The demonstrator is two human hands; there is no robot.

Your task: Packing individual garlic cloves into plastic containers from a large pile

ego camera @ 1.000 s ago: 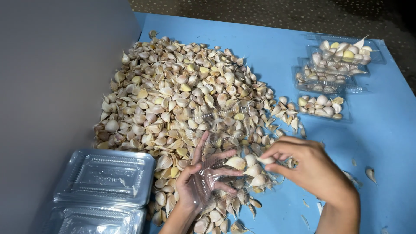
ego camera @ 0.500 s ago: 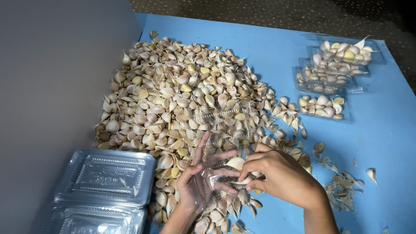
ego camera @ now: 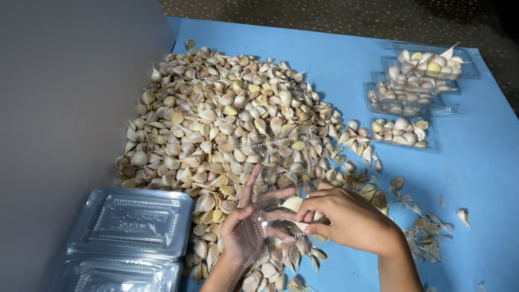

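Left hand (ego camera: pixel 243 232) is palm up at the lower middle, fingers spread, cradling an open clear plastic clamshell container (ego camera: pixel 270 216) that rests on the near edge of the garlic pile (ego camera: pixel 227 124). Container is see-through, so cloves under it show through; its hinged lid lies open across the pile just beyond the hand.

Right hand (ego camera: pixel 348 219) comes in from the right, fingers curled, pinching a garlic clove (ego camera: pixel 292 203) at the container's rim. Clove touches the container; cannot tell whether it sits inside yet.

Pile covers most of the blue surface (ego camera: pixel 476 162), unpeeled cloves, cream to tan. Loose papery skins (ego camera: pixel 424 232) lie scattered just right of the right hand, one stray clove (ego camera: pixel 464 216) further right.

Stack of empty clear containers (ego camera: pixel 132 221) sits lower left, lids closed, just beside the pile. Three filled containers (ego camera: pixel 411 86) sit upper right, well apart from the hands, the nearest one (ego camera: pixel 401 131) lower and alone. Grey wall panel (ego camera: pixel 70 81) runs along the left.
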